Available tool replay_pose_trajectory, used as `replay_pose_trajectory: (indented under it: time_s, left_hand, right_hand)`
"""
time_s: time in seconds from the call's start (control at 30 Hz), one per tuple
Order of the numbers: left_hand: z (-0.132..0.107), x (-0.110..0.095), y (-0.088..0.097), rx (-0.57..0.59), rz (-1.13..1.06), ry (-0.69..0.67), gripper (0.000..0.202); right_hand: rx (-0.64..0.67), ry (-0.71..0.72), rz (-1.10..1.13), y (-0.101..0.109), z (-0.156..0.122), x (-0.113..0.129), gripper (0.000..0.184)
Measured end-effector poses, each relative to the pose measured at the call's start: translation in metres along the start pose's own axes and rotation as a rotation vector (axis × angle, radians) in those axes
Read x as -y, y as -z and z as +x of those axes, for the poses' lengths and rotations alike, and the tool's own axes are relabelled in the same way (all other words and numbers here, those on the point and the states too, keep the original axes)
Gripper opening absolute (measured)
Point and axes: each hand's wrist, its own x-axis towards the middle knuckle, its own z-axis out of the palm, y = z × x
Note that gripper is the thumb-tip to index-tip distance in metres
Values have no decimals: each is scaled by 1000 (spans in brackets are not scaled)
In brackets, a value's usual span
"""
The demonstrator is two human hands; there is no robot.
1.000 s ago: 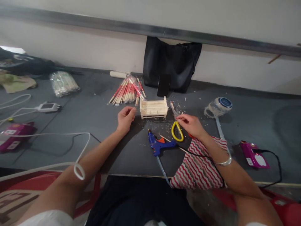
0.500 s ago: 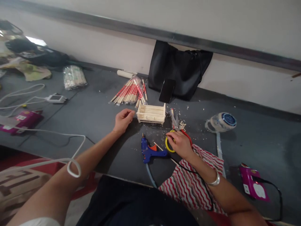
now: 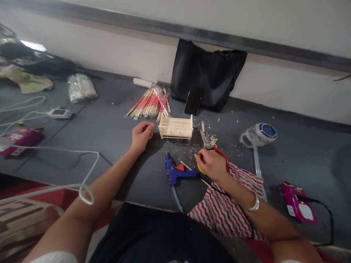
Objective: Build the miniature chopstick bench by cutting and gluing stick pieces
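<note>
My left hand [image 3: 142, 137] is closed, thumb against curled fingers, just left of a small rack [image 3: 176, 128] built of pale wooden sticks. Whether anything small is pinched in it cannot be seen. Under my right hand [image 3: 212, 164] are the scissors [image 3: 207, 140], with one red and one yellow handle; my fingers wrap the handles, and the grey blades point away from me, slightly apart. A blue glue gun [image 3: 175, 172] with an orange trigger lies between my hands. Beneath its handle a loose stick [image 3: 185, 165] shows, and cut stick bits [image 3: 213, 140] lie beside the blades.
Behind the rack are wrapped chopsticks [image 3: 149, 104], a phone [image 3: 193, 100] and a black bag [image 3: 207, 75]. A glass mug [image 3: 259, 135] lies tipped on the right, near a purple box [image 3: 298, 202]. Striped cloth [image 3: 223, 210] covers the near edge; a white cable [image 3: 93, 164] loops at left.
My right hand has closed around the scissors' handles, and the scissors have turned slightly. The left hand stays beside the rack, closed. The whole view has shifted a little.
</note>
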Motion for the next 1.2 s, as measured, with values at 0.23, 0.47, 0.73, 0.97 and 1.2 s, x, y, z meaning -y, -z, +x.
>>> replay_pose_trajectory:
  time_s: [0.23, 0.47, 0.73, 0.97, 1.2]
  left_hand:
    - [4, 1, 3, 37, -51, -9, 17]
    - [5, 4, 1, 41, -54, 7, 15]
    - [4, 3, -2, 42, -22, 6, 13]
    - [3, 0, -1, 61, 12, 22, 12]
    - [3, -3, -3, 37, 9, 35, 13]
  right_hand:
    - [102, -344, -270, 28, 5, -5, 30]
    - [400, -393, -230, 49, 7, 4, 48]
    - [291, -516, -101, 36, 8, -6, 51]
    - [88, -589, 47, 40, 8, -32, 39]
    - [119, -696, -225, 45, 14, -26, 40]
